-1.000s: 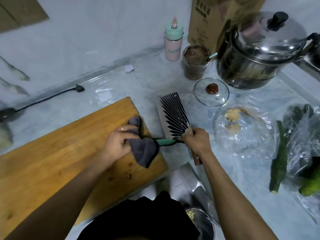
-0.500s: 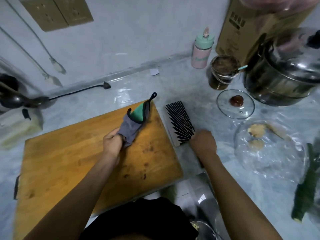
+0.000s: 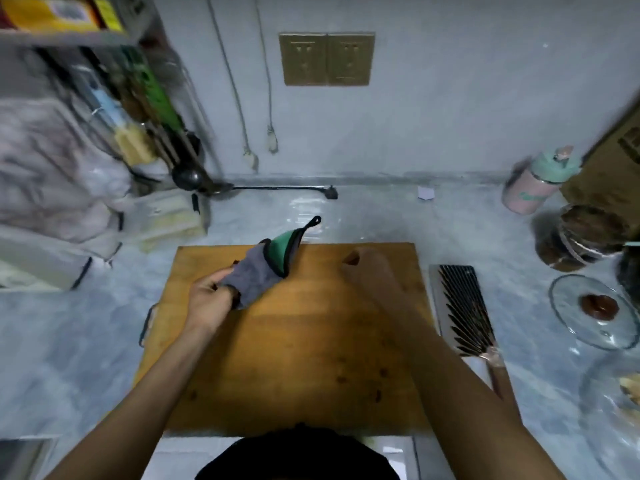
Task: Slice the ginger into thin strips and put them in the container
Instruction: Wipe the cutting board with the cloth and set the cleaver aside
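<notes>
A wooden cutting board [image 3: 284, 348] lies in front of me with nothing on it. My left hand [image 3: 207, 299] grips a grey and green cloth [image 3: 266, 268] above the board's far left part. Blurred by motion, my right hand [image 3: 363, 268] hovers over the board's far right part with curled fingers and holds nothing. A cleaver [image 3: 460, 306] with a dark striped blade lies flat on the counter just right of the board, handle toward me. At the right edge, a pale piece of ginger [image 3: 630, 382] shows inside a clear plastic bag.
A glass lid [image 3: 595, 313] with a brown knob lies right of the cleaver. Behind it stand a dark jar [image 3: 575, 237], a pink and green bottle [image 3: 536, 185] and a cardboard box [image 3: 613, 168]. A rack with utensils and bags [image 3: 69, 161] fills the left; a black cable [image 3: 277, 188] runs along the wall.
My right hand let go of the cleaver and moved left over the board. My left hand lifted the cloth away from the blade. The view swung left and up.
</notes>
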The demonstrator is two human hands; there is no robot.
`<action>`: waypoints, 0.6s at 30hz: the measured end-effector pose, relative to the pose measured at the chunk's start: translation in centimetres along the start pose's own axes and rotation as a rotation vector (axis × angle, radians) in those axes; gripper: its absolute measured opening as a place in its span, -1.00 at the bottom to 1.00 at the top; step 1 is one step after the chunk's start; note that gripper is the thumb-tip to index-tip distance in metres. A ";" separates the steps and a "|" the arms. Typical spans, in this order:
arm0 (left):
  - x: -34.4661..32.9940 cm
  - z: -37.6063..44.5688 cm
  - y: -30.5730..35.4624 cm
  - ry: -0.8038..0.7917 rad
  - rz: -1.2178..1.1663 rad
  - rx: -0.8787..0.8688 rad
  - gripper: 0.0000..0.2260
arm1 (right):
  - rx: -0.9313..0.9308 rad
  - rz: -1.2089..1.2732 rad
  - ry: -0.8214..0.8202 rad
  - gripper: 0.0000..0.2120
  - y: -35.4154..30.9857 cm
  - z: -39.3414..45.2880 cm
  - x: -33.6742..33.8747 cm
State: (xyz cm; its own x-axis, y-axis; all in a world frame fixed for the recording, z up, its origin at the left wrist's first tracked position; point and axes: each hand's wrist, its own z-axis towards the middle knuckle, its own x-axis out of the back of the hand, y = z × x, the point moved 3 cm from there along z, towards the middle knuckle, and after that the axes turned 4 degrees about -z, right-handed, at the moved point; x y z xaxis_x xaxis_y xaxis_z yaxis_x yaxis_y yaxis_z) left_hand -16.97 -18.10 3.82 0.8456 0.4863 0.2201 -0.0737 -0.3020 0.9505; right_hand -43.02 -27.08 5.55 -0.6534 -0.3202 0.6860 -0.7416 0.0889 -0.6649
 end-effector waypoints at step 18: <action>21.3 9.5 -4.9 0.282 0.039 -0.083 -0.76 | -0.259 0.459 -0.261 -0.77 -23.0 12.2 -22.3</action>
State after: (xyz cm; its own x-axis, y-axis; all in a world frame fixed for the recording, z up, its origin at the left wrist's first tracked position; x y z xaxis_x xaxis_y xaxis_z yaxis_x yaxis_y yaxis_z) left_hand 6.41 -14.10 1.76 0.6615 0.6881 0.2981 -0.1560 -0.2625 0.9522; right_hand -9.58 -33.48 1.93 -0.8819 -0.4128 0.2276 -0.4259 0.4905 -0.7603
